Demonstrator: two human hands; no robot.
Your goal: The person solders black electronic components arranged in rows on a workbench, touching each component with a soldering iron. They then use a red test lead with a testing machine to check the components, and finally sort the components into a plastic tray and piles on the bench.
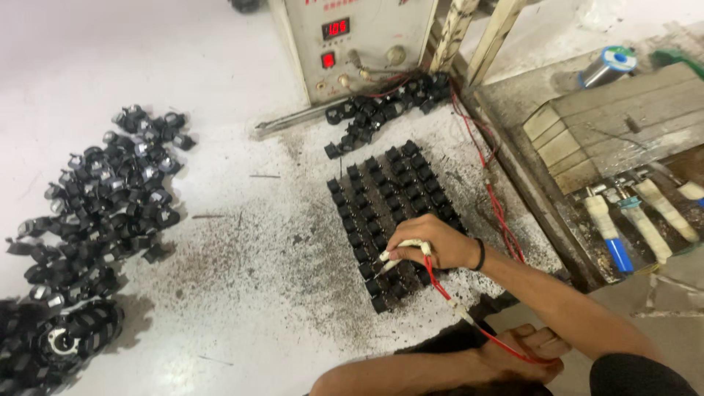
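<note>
Head view is showing the right hand (433,242) pinching a white-taped probe with a red wire (400,253), fingers closing tight around it, tip pressing on the grid of small black plastic parts (389,198) lying just beneath on the speckled white floor (257,279).

The right hand (433,242) is seen stretched forward from the lower right, its forearm bare and a dark band worn at the wrist; its fingers are curled closed in a pinch, knuckles up. The left hand cannot be made out
</note>
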